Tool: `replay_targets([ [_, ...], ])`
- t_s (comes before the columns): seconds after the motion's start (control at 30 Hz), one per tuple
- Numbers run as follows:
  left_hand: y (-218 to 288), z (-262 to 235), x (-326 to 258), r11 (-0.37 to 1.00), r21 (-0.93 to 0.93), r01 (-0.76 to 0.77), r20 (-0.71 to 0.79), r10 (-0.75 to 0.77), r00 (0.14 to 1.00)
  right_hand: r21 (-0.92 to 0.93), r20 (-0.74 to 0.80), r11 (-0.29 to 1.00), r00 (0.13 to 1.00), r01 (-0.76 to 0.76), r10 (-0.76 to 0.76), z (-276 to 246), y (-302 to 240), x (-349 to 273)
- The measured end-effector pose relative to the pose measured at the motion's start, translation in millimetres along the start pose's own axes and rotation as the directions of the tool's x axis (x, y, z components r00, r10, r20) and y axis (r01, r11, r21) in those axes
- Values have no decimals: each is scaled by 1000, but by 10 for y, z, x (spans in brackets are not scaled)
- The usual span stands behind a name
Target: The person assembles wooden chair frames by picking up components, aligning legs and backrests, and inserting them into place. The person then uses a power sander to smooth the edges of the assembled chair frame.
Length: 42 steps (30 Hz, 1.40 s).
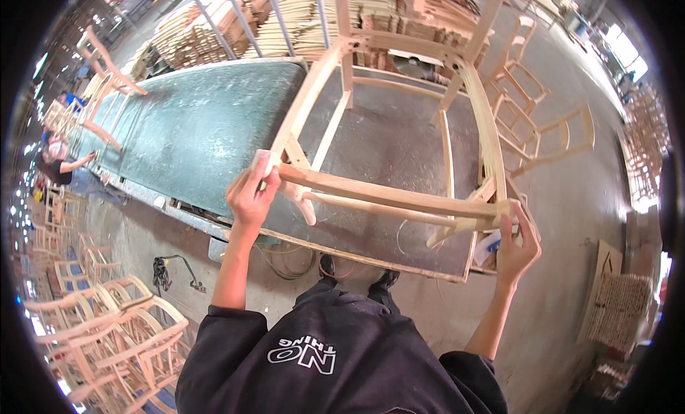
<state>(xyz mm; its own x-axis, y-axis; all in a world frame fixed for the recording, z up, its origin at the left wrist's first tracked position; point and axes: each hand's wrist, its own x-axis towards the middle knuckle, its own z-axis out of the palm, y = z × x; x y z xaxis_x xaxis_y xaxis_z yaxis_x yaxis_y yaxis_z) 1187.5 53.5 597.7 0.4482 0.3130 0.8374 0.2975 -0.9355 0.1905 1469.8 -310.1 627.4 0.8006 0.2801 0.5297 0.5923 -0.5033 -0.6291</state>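
Note:
A bare wooden chair frame (pixel 389 194) without a seat stands on a dark worktop (pixel 399 146) in front of me, its open front rail toward me and its back posts at the far side. My left hand (pixel 251 193) is closed round the near left corner of the frame. A pale pinkish patch shows at its fingertips; I cannot make out whether it is part of the wood. At the near right corner, my right hand (pixel 518 243) grips the frame with its fingers over the corner. Both palms are partly hidden.
A green conveyor belt (pixel 207 129) on the left carries another chair (pixel 107 86). A person (pixel 64 164) stands beside it. Stacked wooden parts (pixel 303 22) lie beyond. Chairs (pixel 114 335) crowd the lower left; more chairs (pixel 528 129) stand right. Cables (pixel 285 261) lie near my feet.

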Motion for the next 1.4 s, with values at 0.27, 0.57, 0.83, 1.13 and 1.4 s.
replay_targets([
  [0.27,22,15,-59,1000,-22,4,-59,-5,998,62,-44,998,999,19,-16,-205,211,-38],
  [0.57,60,51,-112,994,-34,102,-78,-104,991,37,-40,998,998,46,-44,-224,211,-67],
  [0.83,181,-311,68,995,14,99,-72,-98,993,185,480,960,833,209,-274,-249,331,520],
  [1.13,179,-531,1372,982,173,74,367,-134,921,-187,676,769,648,611,-351,211,-222,751],
  [1.4,21,-253,964,992,106,62,727,-120,676,-208,558,717,683,665,-472,-36,-309,876],
])
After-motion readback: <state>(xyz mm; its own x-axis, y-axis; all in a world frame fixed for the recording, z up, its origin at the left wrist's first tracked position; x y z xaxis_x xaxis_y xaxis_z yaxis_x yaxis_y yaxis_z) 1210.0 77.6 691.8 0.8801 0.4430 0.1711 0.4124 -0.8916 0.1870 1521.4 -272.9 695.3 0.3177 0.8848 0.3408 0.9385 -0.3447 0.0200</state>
